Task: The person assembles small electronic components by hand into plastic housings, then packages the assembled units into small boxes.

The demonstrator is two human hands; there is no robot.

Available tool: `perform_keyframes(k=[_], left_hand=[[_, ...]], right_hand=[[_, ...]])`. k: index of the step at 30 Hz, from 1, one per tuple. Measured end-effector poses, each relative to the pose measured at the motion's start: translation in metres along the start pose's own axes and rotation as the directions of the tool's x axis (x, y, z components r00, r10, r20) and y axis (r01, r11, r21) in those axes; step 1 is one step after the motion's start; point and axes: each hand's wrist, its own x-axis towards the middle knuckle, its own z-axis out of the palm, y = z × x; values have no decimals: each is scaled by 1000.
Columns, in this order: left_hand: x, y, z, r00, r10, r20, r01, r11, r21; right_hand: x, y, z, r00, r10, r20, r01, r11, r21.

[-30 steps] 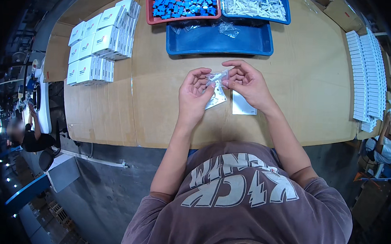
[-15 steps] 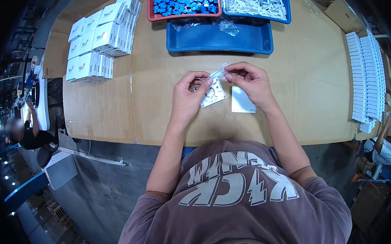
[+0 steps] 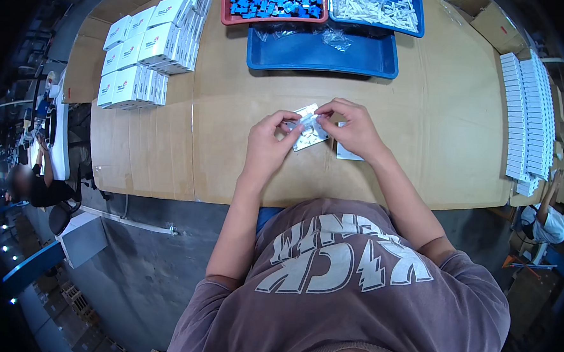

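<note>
Between my hands is a small clear plastic bag, held low over a white square plate with cut-outs. My left hand pinches the bag's left side, thumb against fingers. On the other side, my right hand pinches it with thumb and forefinger. What the bag contains, if anything, is too small to make out. A second, plain white square plate lies flat on the table, partly covered by my right hand.
Stacked white boxes stand at the left of the cardboard-covered table; tall rows of white boxes line the right. A blue tray with clear film, a red tray of blue parts and another blue tray of white pieces stand at the back.
Both hands have come down with the bag, bringing it over the plate with cut-outs. My right hand has moved slightly left, and the whole view has shifted a little.
</note>
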Motion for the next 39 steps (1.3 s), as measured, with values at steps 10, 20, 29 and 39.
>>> perform_keyframes(k=[10,20,29,39], left_hand=[[-16,-34,18,958,261,-116,-202,905,374],[-8,-39,11,968,244,-63,-201,898,392],[-5,-34,7,960,281,6,-258,875,410],[-5,-38,7,952,307,-23,-269,867,419]], right_hand=[[-14,15,20,975,-218,-31,205,951,-231],[-9,10,17,994,-84,63,99,955,-279],[-7,16,14,968,-235,86,251,892,-377],[-3,12,26,991,-126,34,127,868,-481]])
